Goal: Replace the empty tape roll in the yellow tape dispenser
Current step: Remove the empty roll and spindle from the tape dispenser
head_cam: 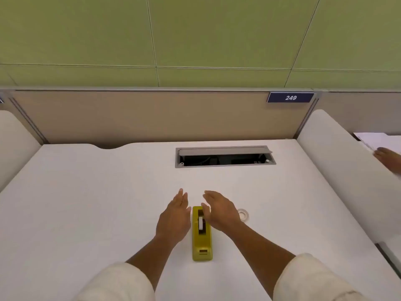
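The yellow tape dispenser [202,242] lies lengthwise on the white desk [86,203], its cutter end toward me. A white core [201,223] sits in its slot. My left hand [174,218] hovers just left of the dispenser, fingers straight and apart, holding nothing. My right hand [221,210] hovers over the dispenser's far right side, also flat and empty, partly covering it. A clear tape roll [243,214] lies flat on the desk just right of my right hand, half hidden by it.
A grey cable hatch [224,156] is open at the back of the desk. Beige partition walls enclose the desk, with a sign reading 249 [290,97]. Another person's hand [388,158] rests by papers [373,139] at the neighbouring desk on the right.
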The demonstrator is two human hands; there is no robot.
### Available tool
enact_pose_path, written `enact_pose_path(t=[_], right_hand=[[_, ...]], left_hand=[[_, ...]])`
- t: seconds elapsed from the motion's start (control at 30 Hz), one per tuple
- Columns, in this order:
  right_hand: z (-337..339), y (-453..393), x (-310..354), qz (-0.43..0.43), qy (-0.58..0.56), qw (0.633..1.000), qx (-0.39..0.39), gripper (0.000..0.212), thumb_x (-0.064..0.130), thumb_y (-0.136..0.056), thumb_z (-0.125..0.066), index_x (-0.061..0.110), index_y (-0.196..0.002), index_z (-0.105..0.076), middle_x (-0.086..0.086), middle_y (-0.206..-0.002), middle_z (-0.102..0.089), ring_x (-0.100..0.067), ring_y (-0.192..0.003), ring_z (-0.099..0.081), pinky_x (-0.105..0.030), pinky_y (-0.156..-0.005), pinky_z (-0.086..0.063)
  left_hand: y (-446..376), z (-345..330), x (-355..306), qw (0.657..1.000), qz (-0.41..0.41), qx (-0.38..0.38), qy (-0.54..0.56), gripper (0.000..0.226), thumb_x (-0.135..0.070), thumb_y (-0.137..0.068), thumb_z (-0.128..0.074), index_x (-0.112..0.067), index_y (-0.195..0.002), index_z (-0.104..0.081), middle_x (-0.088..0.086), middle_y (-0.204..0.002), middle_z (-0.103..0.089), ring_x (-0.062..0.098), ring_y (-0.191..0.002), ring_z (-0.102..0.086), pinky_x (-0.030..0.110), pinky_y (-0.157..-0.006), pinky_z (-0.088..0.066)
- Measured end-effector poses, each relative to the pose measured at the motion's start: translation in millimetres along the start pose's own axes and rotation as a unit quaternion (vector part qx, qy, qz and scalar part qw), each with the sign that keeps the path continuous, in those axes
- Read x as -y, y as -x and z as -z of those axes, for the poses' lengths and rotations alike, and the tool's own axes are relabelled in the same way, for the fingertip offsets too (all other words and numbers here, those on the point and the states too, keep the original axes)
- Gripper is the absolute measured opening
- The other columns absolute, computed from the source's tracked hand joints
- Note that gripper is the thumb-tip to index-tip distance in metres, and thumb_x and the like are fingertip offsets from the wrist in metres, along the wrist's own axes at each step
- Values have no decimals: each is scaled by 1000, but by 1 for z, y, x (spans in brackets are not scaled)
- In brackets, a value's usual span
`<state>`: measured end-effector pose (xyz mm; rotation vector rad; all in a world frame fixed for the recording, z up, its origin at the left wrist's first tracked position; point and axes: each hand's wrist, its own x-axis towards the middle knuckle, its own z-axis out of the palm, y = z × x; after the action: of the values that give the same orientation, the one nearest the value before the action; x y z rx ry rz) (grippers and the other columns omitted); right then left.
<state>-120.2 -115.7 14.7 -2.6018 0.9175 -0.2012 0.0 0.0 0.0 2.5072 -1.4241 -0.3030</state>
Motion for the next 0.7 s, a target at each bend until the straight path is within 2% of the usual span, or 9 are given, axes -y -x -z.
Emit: enact_pose_path(t=[0.07,0.17,0.27,0.33,0.43,0.6,0.7], right_hand=[[-3,-1,-3,19,8,999,24,38,38,-95,-46,20,-127,-55,2,-135,-56,-19,-123,-51,-36,-95,-47],[-8,2,-4,22,23,996,80,34,42,-90,-51,19,-114,-60,2,-120,-60,-20,-107,-56,-35,-83,-49],[-13,2,-5,40,39,990,127,34,44,-85,-58,21,-110,-61,2,-115,-60,-21,-103,-57,-35,-81,-48],[-17,2,-7,50,45,987,148,35,41,-82,-62,23,-112,-61,1,-116,-60,-22,-105,-57,-36,-83,-49],[-21,1,-7,49,45,985,160,37,32,-80,-66,25,-116,-59,0,-118,-61,-24,-106,-57,-36,-84,-47],[-26,-2,-7,38,43,987,153,26,22,-79,-65,21,-105,-61,-3,-108,-64,-26,-100,-58,-34,-75,-45],[-26,-4,-7,30,27,988,146,22,21,-80,-63,18,-102,-60,-5,-107,-63,-25,-99,-56,-35,-76,-45]], left_hand=[[0,-2,1,999,26,21,21,56,-38,-102,-33,-24,-153,-15,-6,-163,-15,20,-127,-56,32,-98,-49],[3,-8,1,995,50,58,67,54,-36,-99,-46,-28,-149,-29,-4,-148,-48,21,-123,-59,33,-100,-49],[3,-12,-1,993,34,88,68,44,-36,-95,-51,-30,-138,-44,0,-118,-69,23,-105,-65,32,-85,-53],[4,-13,-3,992,36,94,73,41,-33,-93,-55,-31,-133,-49,2,-112,-70,24,-102,-66,34,-83,-54],[5,-15,-4,991,40,97,88,42,-28,-92,-57,-32,-133,-51,1,-114,-69,25,-105,-65,36,-87,-54],[0,-16,-2,993,31,83,83,40,-27,-90,-58,-32,-130,-56,-3,-112,-70,21,-101,-66,32,-84,-54],[-2,-14,-2,993,42,65,91,41,-30,-89,-61,-34,-129,-58,-8,-112,-72,18,-103,-65,31,-87,-52]])
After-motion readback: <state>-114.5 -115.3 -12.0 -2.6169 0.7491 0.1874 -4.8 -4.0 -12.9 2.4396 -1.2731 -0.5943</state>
